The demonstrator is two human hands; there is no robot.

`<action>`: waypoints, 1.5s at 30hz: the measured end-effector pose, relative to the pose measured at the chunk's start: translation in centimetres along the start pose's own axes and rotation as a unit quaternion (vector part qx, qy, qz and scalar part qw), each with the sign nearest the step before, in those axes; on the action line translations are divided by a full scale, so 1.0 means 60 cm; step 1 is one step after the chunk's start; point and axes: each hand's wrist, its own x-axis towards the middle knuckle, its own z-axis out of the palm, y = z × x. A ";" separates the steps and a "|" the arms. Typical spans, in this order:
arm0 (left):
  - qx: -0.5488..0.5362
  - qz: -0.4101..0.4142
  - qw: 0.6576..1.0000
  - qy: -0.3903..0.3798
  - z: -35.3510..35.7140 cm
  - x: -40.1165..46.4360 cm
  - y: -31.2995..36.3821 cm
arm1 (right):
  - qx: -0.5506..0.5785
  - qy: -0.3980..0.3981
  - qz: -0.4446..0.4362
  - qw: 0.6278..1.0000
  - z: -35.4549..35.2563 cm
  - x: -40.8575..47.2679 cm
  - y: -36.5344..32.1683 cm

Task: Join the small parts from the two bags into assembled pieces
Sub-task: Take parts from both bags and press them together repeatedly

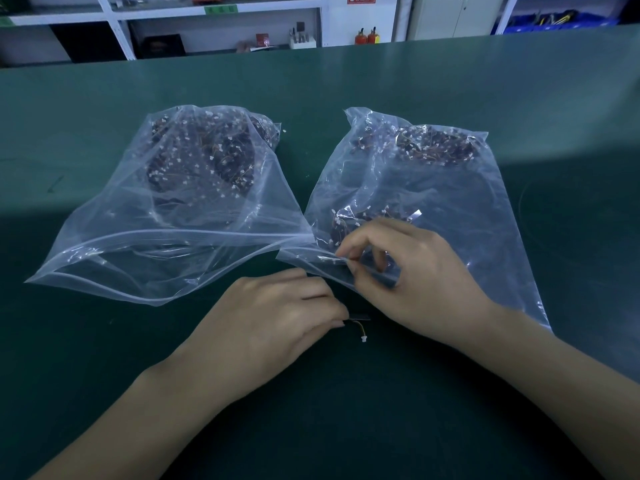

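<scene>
Pinching wired part: left grip | right grip pinching right bag | left bag beside

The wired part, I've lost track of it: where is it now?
In the head view, the wired part is low centre, held by the left hand, just below the right bag's mouth.

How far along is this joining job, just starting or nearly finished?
Just starting. No assembled pieces lie on the green table. The left hand holds one small wired part; the right hand reaches into the right bag. Both it and the left bag look full.
</scene>
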 end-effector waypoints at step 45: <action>-0.241 -0.205 0.921 0.226 -0.003 0.009 0.014 | 0.260 -0.027 0.098 0.960 0.000 0.002 -0.018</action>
